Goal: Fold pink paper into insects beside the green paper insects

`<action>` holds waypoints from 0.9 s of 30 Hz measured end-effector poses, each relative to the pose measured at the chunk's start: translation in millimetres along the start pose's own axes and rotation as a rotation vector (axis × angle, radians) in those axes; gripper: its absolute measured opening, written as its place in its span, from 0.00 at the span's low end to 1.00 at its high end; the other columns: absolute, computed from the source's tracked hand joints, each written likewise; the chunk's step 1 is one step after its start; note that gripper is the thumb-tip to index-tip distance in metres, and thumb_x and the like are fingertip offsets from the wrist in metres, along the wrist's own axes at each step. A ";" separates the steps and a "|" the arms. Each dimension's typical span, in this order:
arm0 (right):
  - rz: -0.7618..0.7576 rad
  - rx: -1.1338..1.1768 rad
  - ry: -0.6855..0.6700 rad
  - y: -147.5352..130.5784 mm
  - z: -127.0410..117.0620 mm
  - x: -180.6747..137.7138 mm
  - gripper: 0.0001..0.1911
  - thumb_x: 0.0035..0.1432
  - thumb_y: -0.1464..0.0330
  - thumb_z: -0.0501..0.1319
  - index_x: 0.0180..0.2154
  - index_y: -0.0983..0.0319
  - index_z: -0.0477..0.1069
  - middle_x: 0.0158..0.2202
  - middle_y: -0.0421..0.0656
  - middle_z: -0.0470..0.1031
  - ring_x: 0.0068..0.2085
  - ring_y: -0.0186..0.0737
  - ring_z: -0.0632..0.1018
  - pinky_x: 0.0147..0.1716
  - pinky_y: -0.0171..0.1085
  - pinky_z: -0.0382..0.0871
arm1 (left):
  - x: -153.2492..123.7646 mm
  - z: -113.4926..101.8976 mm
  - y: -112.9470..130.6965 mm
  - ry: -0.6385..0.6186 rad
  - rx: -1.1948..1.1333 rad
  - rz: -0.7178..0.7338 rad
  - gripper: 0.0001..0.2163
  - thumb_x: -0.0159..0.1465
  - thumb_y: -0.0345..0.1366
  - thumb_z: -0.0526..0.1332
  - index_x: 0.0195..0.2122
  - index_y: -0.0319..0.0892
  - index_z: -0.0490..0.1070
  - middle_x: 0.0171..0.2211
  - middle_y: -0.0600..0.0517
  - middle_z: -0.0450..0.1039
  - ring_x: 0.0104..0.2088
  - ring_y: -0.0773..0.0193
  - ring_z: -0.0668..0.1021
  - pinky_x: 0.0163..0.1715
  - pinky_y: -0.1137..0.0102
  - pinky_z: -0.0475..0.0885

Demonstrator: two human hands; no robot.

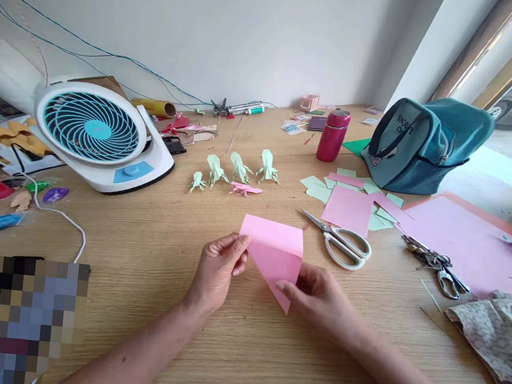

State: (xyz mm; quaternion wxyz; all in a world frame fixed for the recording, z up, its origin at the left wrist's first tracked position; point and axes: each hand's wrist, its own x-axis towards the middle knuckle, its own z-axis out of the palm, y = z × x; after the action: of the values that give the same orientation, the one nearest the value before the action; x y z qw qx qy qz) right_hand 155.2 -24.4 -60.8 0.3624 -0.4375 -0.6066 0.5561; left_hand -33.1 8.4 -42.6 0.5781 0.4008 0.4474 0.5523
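A sheet of pink paper (275, 248) is held between my hands above the wooden table, with a crease across it and a slanted lower left edge that runs to a point. My left hand (219, 267) pinches its left edge between thumb and fingers. On the lower right side, my right hand (316, 294) grips the paper, thumb in front and fingers mostly behind. Beyond the paper stand several pale green folded paper figures (240, 167), with a pink folded figure (246, 189) in front of them. White-handled scissors (345, 246) lie to the right, blades pointing left.
Pink and green paper pieces (349, 207) lie behind the scissors. A magenta flask (332, 136) and a teal bag (423, 148) stand at the back right. Keys (438, 270) rest on the right, near a large pink sheet (460, 236). A fan (102, 135) is at left.
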 end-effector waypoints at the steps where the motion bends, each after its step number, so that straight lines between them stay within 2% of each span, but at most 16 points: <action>1: -0.011 0.105 0.060 -0.8 -1.0 1.2 0.11 0.59 0.60 0.61 0.31 0.62 0.71 0.28 0.39 0.71 0.28 0.35 0.69 0.28 0.34 0.61 | -1.7 1.2 -2.0 -0.019 0.011 -0.007 0.16 0.53 0.42 0.71 0.20 0.37 0.69 0.20 0.57 0.61 0.22 0.74 0.62 0.15 0.80 0.54; 5: -0.040 0.360 0.297 -1.2 -5.6 5.3 0.14 0.54 0.57 0.68 0.29 0.61 0.71 0.28 0.40 0.73 0.30 0.36 0.71 0.30 0.35 0.66 | -6.9 4.1 -7.4 -0.045 0.047 -0.015 0.14 0.54 0.42 0.70 0.21 0.37 0.71 0.20 0.56 0.62 0.21 0.74 0.62 0.15 0.80 0.53; 8: -0.076 0.402 0.360 -1.0 -6.3 6.0 0.14 0.52 0.59 0.70 0.30 0.60 0.70 0.28 0.39 0.72 0.29 0.35 0.70 0.29 0.34 0.66 | -7.9 3.8 -5.8 -0.029 0.088 0.010 0.12 0.55 0.40 0.70 0.25 0.37 0.72 0.19 0.58 0.62 0.20 0.75 0.60 0.16 0.79 0.53; 11: -0.168 0.374 0.419 -2.6 -5.1 4.5 0.14 0.54 0.61 0.69 0.37 0.57 0.67 0.31 0.39 0.70 0.31 0.36 0.71 0.29 0.35 0.68 | -9.7 3.6 -1.0 -0.043 0.151 0.086 0.10 0.58 0.37 0.68 0.36 0.40 0.71 0.24 0.58 0.66 0.21 0.76 0.61 0.18 0.79 0.56; 14: -0.257 0.318 0.442 -4.2 -5.2 2.3 0.16 0.57 0.64 0.67 0.43 0.53 0.63 0.31 0.38 0.69 0.31 0.37 0.71 0.29 0.35 0.68 | -12.3 3.8 3.7 -0.017 0.217 0.257 0.12 0.59 0.33 0.67 0.38 0.43 0.64 0.29 0.58 0.67 0.25 0.74 0.66 0.24 0.79 0.62; 17: -0.321 0.238 0.479 -3.1 -6.9 1.0 0.13 0.58 0.66 0.67 0.40 0.53 0.64 0.32 0.38 0.67 0.32 0.36 0.69 0.31 0.36 0.67 | -13.7 3.1 6.6 -0.029 0.304 0.390 0.11 0.60 0.31 0.66 0.34 0.44 0.60 0.28 0.59 0.64 0.28 0.73 0.67 0.28 0.78 0.64; 21: -0.298 0.118 0.471 1.6 -9.4 -0.4 0.05 0.60 0.65 0.65 0.38 0.55 0.70 0.37 0.41 0.70 0.36 0.39 0.70 0.35 0.39 0.67 | -15.5 1.7 8.4 -0.122 0.505 0.443 0.03 0.64 0.32 0.63 0.34 0.42 0.68 0.29 0.56 0.68 0.28 0.72 0.68 0.27 0.76 0.63; 25: -0.296 -0.008 0.443 4.5 -10.5 -2.5 0.06 0.61 0.65 0.64 0.42 0.54 0.74 0.39 0.43 0.73 0.38 0.41 0.71 0.37 0.41 0.67 | -18.8 1.7 8.0 -0.127 0.633 0.471 0.02 0.62 0.32 0.64 0.36 0.42 0.74 0.30 0.54 0.72 0.26 0.71 0.69 0.25 0.75 0.62; 27: -0.317 -0.071 0.445 4.8 -10.9 -3.4 0.08 0.61 0.65 0.64 0.44 0.54 0.74 0.40 0.43 0.73 0.38 0.41 0.71 0.39 0.42 0.67 | -19.5 1.6 7.3 -0.117 0.655 0.498 0.02 0.62 0.32 0.65 0.36 0.42 0.76 0.32 0.52 0.73 0.28 0.69 0.71 0.26 0.74 0.64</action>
State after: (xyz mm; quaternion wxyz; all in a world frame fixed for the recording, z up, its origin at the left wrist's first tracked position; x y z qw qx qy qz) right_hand 167.1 -23.7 -64.1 0.5539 -0.4609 -0.5920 0.3609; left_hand -33.4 -10.4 -33.8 0.2932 0.6902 0.4552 0.4801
